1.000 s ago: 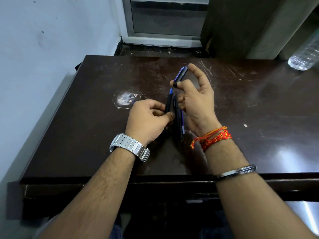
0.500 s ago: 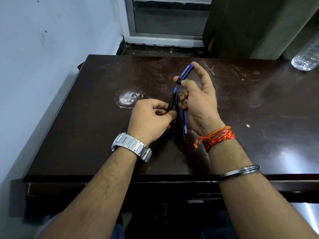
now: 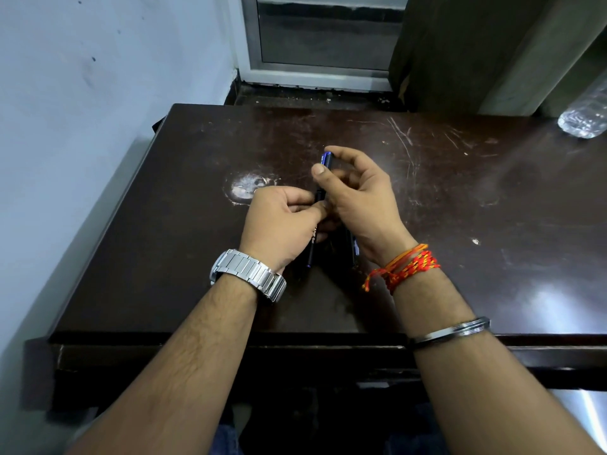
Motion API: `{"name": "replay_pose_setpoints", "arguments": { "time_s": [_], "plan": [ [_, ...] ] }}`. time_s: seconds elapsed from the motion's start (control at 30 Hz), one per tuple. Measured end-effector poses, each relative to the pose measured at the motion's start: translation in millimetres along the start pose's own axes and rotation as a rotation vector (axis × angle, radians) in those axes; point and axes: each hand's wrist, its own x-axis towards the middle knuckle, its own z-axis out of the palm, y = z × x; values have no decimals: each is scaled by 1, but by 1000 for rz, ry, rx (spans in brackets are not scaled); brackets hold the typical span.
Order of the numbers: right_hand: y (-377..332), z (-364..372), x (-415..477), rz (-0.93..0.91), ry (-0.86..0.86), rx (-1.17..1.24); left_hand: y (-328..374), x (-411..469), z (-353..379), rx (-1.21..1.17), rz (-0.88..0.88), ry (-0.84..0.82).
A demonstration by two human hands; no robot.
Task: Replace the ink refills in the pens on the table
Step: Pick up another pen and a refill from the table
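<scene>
Scratched dark desk carries both hands close together: the left hand curls its grip round a black pen lying near-to-far, while the right hand pinches what seems its blue-tipped cap just beyond, in line

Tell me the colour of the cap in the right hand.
The cap is blue with black, pinched by the right hand; head view.
</scene>
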Motion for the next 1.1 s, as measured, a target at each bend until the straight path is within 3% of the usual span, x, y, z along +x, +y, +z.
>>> {"name": "replay_pose_setpoints", "arguments": {
  "time_s": [0.47,0.67,0.93,1.1],
  "plan": [
    [8,6,-1,47,-126,51,1,-4,-2,27,8,39],
    [23,17,1,6,-70,-34,10,7,-18,25,18,188],
    [27,12,5,2,55,-237,8,6,-30,562,57,460],
    [30,9,5,-19,65,-364,7,9,-31,738,18,431]
  ]
}}
